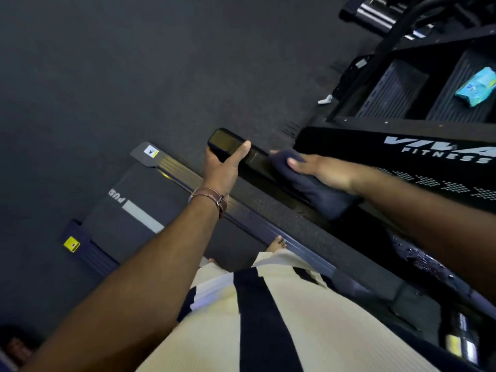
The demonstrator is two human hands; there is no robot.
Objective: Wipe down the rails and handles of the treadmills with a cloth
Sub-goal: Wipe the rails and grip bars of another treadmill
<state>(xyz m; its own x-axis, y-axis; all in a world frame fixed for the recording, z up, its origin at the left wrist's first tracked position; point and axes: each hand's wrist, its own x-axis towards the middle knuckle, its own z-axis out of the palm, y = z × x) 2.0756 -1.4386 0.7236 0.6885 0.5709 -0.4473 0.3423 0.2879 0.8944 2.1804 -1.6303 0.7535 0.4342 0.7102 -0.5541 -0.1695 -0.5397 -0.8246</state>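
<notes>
Closest to the person is the striped cream and dark garment (pixel 268 318), with a bare foot (pixel 277 244) on the treadmill's side rail (pixel 255 224) below. Both arms reach out from there to the handrail (pixel 255 159), a dark bar whose long axis runs from lower right to upper left, ending in a rounded tip.

The left hand (pixel 224 170) is curled round that tip, thumb laid along the top — a steadying hold, I'd say. A brown strap (pixel 214 198) sits on that wrist. Just to the right of this grip, the right hand (pixel 314 167) clasps a dark cloth (pixel 308 183) wrapped over the bar, fingers folded round it; the loose end hangs down beyond the wrist.

The cloth looks soft and light, limp where unsupported, so bunching it in the palm as here seems the right hold. The rail looks stiff, smooth and fixed — likely slick, so the cloth should slide easily along its length.

Beyond the grips lie the treadmill belt (pixel 139 200), the dark floor (pixel 134 63), and farther right a machine marked FITNESS (pixel 442 157) with a teal packet (pixel 476 85) on its steps.
</notes>
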